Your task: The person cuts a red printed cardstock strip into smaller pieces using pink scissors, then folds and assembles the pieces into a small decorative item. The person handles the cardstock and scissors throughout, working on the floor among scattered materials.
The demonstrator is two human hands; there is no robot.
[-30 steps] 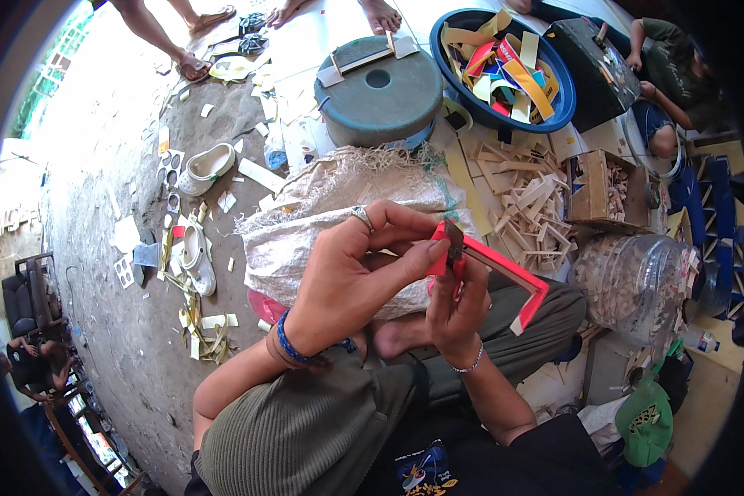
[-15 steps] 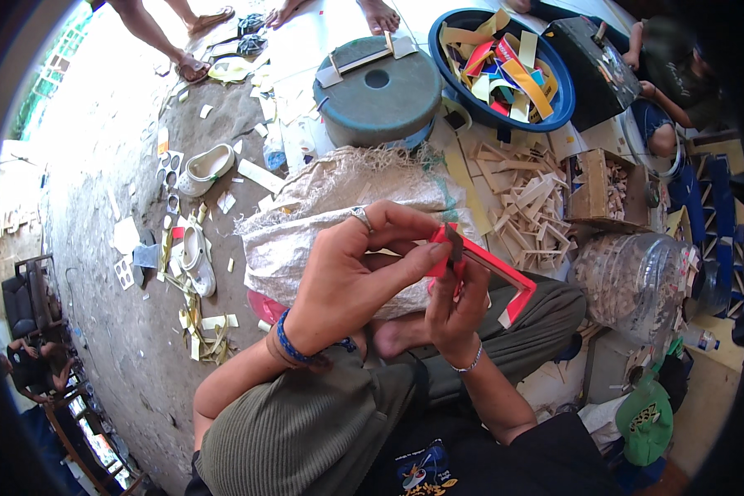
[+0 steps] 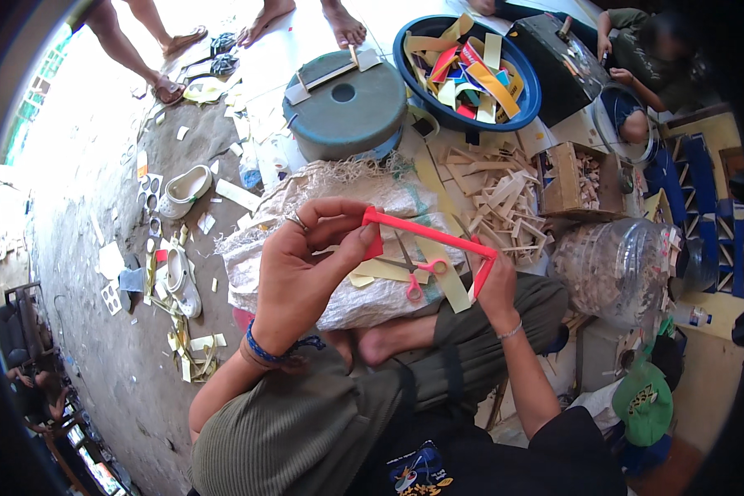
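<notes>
Between my hands a bright red three-sided piece (image 3: 430, 234), like a narrow bent frame, is held up in front of me. My left hand (image 3: 302, 277) pinches its left end between thumb and fingers, where a red flap hangs down. My right hand (image 3: 496, 289) grips its right corner, with the fingers partly behind the piece. A pale patch shows at the lower right end. Below, pink-handled scissors (image 3: 414, 285) lie spread on a white woven sack (image 3: 339, 310) over my lap, beside pale yellow strips (image 3: 444, 277).
Ahead stand a round grey-green block (image 3: 322, 124) and a blue basin (image 3: 533, 107) of coloured scraps. To the right are loose wooden pieces (image 3: 504, 198), a cardboard box (image 3: 558, 178) and a clear plastic container (image 3: 608, 269). Clogs (image 3: 186, 190) lie left. Other people are nearby.
My hands have moved apart, and the red piece now spans the gap between them. The dark blade between my fingers is gone from there; scissors now show on the sack.
</notes>
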